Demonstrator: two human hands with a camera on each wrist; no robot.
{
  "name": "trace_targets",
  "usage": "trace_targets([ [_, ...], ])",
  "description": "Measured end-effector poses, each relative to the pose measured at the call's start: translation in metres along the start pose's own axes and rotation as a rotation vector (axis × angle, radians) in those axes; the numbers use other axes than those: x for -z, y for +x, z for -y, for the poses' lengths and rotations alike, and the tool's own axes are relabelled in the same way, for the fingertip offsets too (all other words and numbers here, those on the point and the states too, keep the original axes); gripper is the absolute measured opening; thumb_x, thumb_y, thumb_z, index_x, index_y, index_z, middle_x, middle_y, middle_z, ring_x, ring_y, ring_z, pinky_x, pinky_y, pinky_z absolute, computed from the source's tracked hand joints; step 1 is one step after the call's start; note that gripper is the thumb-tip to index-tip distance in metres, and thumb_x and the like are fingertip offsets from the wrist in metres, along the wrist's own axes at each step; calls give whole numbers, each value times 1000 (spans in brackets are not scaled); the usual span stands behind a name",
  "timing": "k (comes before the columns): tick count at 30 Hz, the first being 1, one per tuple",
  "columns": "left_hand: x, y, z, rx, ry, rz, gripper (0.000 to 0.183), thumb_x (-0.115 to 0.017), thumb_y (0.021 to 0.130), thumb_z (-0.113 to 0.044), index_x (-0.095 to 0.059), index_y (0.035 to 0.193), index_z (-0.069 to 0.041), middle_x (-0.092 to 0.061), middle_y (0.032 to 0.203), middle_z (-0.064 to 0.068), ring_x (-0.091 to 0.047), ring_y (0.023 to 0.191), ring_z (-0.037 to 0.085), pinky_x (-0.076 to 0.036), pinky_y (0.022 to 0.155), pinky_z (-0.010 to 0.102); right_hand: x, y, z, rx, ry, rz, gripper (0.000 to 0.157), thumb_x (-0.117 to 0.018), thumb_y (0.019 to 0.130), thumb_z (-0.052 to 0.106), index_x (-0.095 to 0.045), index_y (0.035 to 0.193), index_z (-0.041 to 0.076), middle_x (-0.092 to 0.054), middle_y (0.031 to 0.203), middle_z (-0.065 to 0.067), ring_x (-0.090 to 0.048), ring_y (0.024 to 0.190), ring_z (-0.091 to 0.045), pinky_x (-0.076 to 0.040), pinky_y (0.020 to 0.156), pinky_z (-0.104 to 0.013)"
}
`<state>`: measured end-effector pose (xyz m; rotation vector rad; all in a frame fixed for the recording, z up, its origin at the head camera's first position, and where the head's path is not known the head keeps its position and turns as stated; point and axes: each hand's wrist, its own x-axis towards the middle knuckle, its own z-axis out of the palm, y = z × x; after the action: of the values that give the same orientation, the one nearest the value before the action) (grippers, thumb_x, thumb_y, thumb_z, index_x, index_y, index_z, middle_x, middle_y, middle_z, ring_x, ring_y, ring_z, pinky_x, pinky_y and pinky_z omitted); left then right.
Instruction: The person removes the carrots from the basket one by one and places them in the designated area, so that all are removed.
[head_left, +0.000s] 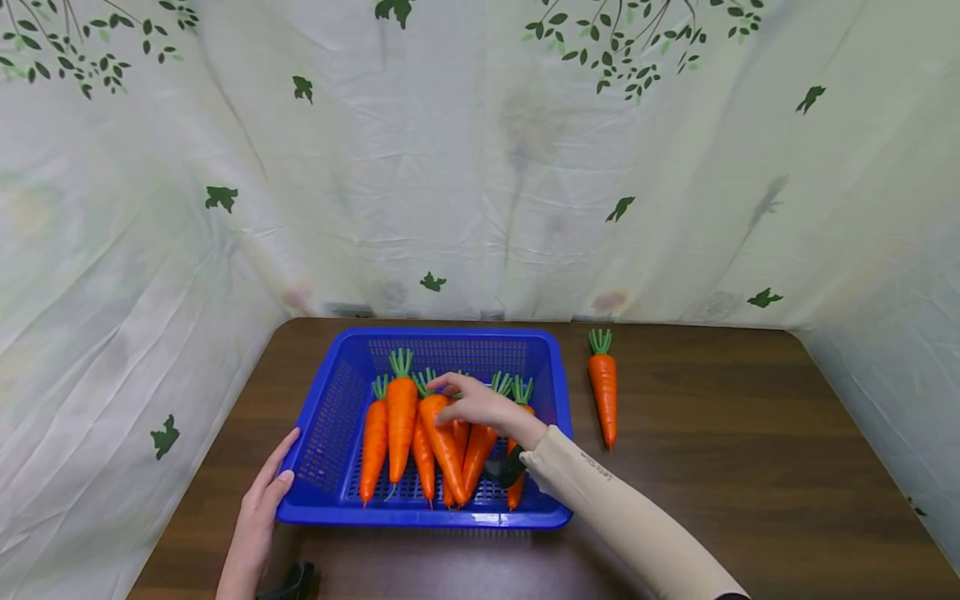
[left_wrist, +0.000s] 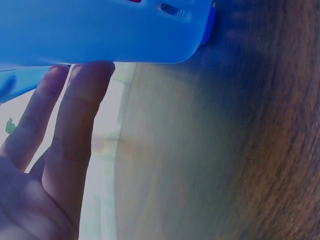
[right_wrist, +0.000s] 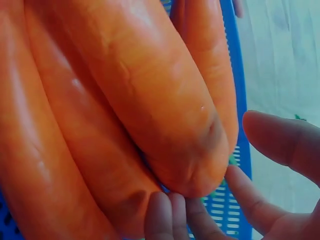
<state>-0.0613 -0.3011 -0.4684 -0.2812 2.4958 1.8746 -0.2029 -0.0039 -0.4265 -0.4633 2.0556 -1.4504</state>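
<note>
Several orange carrots with green stalks lie side by side in a blue plastic basket. My right hand hovers over the middle carrots, thumb and fingers apart. In the right wrist view, the fingertips of that right hand are at the thick end of one carrot, with the thumb off to the side; whether they touch it I cannot tell. At the basket's left side, my left hand rests its fingertips on the rim. The left wrist view has its straight fingers against the basket wall.
A single carrot lies on the brown wooden table, right of the basket. A pale curtain with leaf prints hangs behind and at both sides. The dark wrist straps are partly visible.
</note>
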Motion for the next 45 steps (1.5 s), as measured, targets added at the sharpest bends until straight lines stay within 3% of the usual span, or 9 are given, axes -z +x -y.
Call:
trace_targets([
  [4, 0, 0, 0, 0, 6, -2, 49, -33, 104, -33, -27, 152, -27, -19, 156, 9, -25, 135, 32, -26, 105, 45, -2, 2, -1, -4, -24, 12, 48, -68, 83, 6, -56, 129, 10, -52, 125, -11, -52, 96, -23, -44, 83, -41],
  [10, 0, 1, 0, 5, -1, -2, 49, -33, 104, -34, -26, 152, -27, -17, 157, 12, -22, 136, 39, -25, 105, 54, -7, 5, -3, 23, -85, 20, 51, -68, 80, 2, -57, 130, 9, -58, 117, -7, -53, 97, -21, -42, 83, -35],
  [13, 1, 1, 0, 9, 9, -1, 49, -33, 104, -34, -26, 152, -27, -17, 157, 12, -22, 136, 39, -32, 103, 37, -9, 6, -4, 23, -115, 18, 52, -69, 80, 3, -57, 130, 11, -57, 117, -6, -53, 96, -20, -41, 83, -35],
  [16, 1, 1, 1, 8, 18, -2, 49, -33, 104, -34, -26, 152, -27, -18, 156, 12, -23, 136, 38, -35, 88, 16, -10, 6, -4, 19, -132, 12, 52, -71, 80, 5, -57, 129, 13, -57, 117, -6, -52, 95, -19, -41, 82, -35],
  [19, 1, 1, 2, 2, 7, 0, 49, -34, 104, -34, -26, 152, -27, -18, 157, 12, -23, 136, 38, -35, 83, 11, -9, 6, -4, 18, -118, 5, 51, -72, 80, 5, -58, 128, 12, -58, 115, -5, -52, 93, -20, -42, 80, -35],
  [23, 0, 1, 3, -9, 3, -1, 49, -34, 104, -33, -27, 152, -26, -18, 156, 12, -25, 136, 34, -35, 83, 11, -8, 6, -4, 13, -83, -9, 51, -73, 79, 2, -59, 127, 10, -58, 112, -5, -53, 92, -20, -43, 79, -35],
  [28, 0, 1, 3, -30, -10, -4, 48, -34, 104, -31, -28, 152, -25, -20, 155, 13, -31, 131, 21, -35, 83, 10, -7, 5, -3, 14, -39, -36, 50, -72, 77, -3, -60, 125, 8, -58, 114, -6, -54, 91, -20, -45, 76, -33],
  [41, -1, 2, 1, -14, -11, -1, 49, -33, 105, -32, -27, 152, -25, -18, 156, 14, -27, 134, 32, -36, 83, 11, -9, 2, 0, 67, -95, -122, 47, -73, 75, -4, -62, 120, 6, -54, 123, -10, -54, 89, -20, -47, 71, -31],
  [45, -1, 2, 0, 6, -4, 1, 49, -33, 104, -35, -26, 153, -26, -17, 156, 14, -24, 135, 39, -36, 82, 11, -7, 0, 0, 57, -43, -135, 46, -73, 76, -3, -62, 120, 7, -53, 117, -10, -55, 87, -22, -49, 72, -35],
])
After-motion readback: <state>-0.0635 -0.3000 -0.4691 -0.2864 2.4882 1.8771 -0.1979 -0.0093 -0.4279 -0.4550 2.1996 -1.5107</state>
